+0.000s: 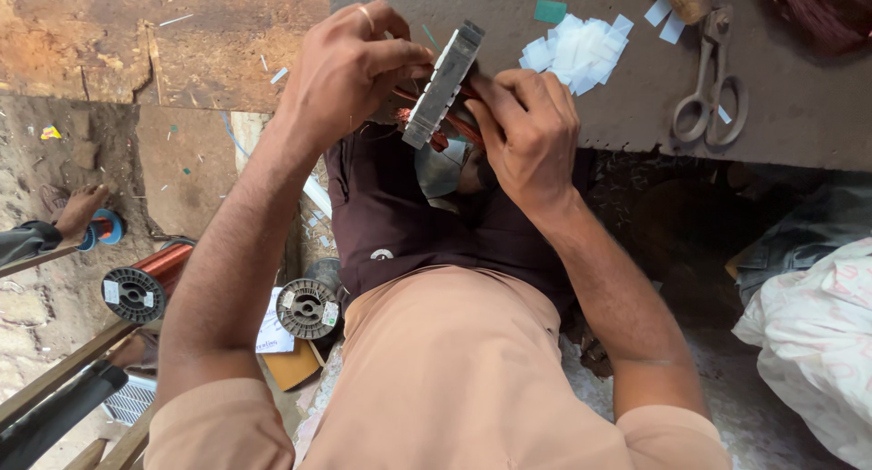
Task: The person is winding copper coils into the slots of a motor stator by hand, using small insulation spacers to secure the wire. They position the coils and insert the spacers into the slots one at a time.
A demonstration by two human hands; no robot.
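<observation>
Head view: fingertips of the left hand [341,70] and right hand [527,129] clamp a grey stator [442,84] with copper windings, held above the lap at the bench's [799,116] near edge. Steady pressure from both sides seems wise. The windings are mostly hidden; scissors [711,89] lie far right.

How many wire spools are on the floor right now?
2: a copper wire spool at lower left, and an emptier spool beside the person's left arm. Others may be hidden.
</observation>
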